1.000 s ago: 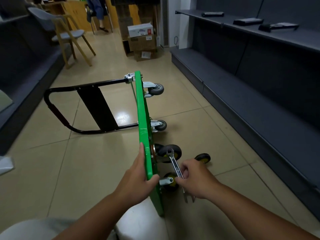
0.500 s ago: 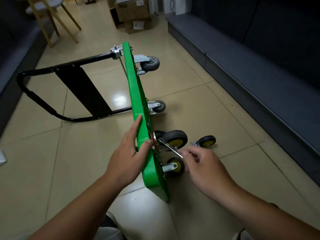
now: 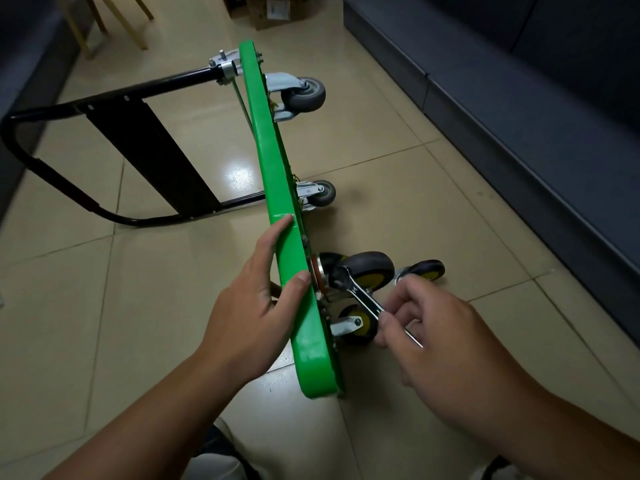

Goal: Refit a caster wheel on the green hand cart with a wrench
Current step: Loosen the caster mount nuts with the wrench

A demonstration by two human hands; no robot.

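Your green hand cart (image 3: 277, 188) stands tipped on its long edge on the tiled floor (image 3: 398, 188). Its deck runs away from you, with the black handle (image 3: 104, 140) out to the left and the wheels facing right. Your left hand (image 3: 256, 306) steadies it: the thumb lies over the upper edge and the fingers run flat along the left face, so the deck is pinched between them. The caster wheel (image 3: 372, 270) you are refitting, black with a yellow hub, sits against the underside just right of that thumb, toward the near end. Your right hand (image 3: 440, 327) pinches the shank of the wrench (image 3: 362, 294) in its fingertips, a light hold rather than a full fist. The wrench's ring end is at the caster's mount, close to the deck. Its long axis slants from there back and rightward to your hand, crossing the lower caster (image 3: 356, 322). Whether the ring is seated on a nut cannot be told. The right hand is the one placed for the turn, which likely must sweep in the narrow gap beside the wheel; the left only braces. A loose wheel (image 3: 427, 270) lies on the floor just beyond, and grey casters (image 3: 304, 95) sit at the far end.
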